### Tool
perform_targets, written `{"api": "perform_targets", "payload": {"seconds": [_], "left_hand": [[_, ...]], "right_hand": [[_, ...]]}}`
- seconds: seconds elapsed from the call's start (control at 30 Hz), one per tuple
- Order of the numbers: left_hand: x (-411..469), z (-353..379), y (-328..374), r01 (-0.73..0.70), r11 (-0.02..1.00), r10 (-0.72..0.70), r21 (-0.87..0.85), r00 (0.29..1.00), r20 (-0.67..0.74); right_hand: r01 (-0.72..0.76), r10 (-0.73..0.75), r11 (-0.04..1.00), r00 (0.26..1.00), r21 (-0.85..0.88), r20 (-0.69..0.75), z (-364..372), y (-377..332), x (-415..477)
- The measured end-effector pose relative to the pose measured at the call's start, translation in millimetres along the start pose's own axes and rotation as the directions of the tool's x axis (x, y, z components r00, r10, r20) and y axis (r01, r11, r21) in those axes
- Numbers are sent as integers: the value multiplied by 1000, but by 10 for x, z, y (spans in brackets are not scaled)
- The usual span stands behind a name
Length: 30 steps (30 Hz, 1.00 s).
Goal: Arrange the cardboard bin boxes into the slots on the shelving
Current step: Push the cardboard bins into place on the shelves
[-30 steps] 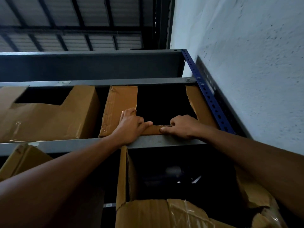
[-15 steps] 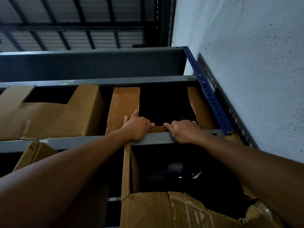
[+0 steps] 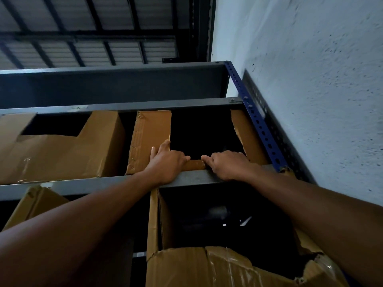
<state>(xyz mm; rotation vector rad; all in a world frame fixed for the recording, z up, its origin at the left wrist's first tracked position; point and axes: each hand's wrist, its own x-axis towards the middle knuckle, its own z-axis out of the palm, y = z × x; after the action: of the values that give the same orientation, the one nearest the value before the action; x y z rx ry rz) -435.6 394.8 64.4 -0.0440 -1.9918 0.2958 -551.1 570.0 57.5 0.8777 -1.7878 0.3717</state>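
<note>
Warehouse corner: corrugated roof overhead, a white wall (image 3: 310, 79) hard on the right, and the shelving (image 3: 196, 177) run up against it. Watching the feed from my end, the bin box (image 3: 149, 137) sits in the rightmost slot of the upper shelf, tucked beside the blue upright (image 3: 255, 121). A second ago its low front lip sat further forward over the shelf rail. Now only a sliver shows above the rail, so the box has gone deeper.

Left hand (image 3: 165, 164) is flat on the box's left front panel, fingers straight and pressing, thumb laid along the lip. Right hand (image 3: 228, 165) has its fingers curled over the lip into the dark opening, thumb on top, as far as I can see.

Another box (image 3: 62, 152) already fills the slot to the left, and a torn, taped one (image 3: 207, 266) sits on the shelf below.

My read: this one's basically seated. Maybe a last nudge to square it, then on to the next. That ragged right flap could snag the upright.
</note>
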Motion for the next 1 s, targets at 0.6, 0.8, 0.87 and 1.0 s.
{"api": "perform_targets", "payload": {"seconds": [0.6, 0.8, 0.87, 1.0], "left_hand": [[-198, -159, 133, -9, 988, -3, 153, 997, 77], [-525, -300, 382, -203, 950, 205, 237, 979, 15], [-676, -323, 469, -272, 931, 275, 245, 961, 21], [-997, -335, 662, -350, 907, 349, 236, 936, 46]], "right_hand": [[-5, 7, 1000, 998, -24, 66, -138, 18, -54], [97, -87, 992, 990, -84, 111, -258, 57, -386], [108, -101, 991, 991, -79, 90, -294, 47, -540], [110, -106, 992, 992, -69, 61, -352, -141, -901]]}}
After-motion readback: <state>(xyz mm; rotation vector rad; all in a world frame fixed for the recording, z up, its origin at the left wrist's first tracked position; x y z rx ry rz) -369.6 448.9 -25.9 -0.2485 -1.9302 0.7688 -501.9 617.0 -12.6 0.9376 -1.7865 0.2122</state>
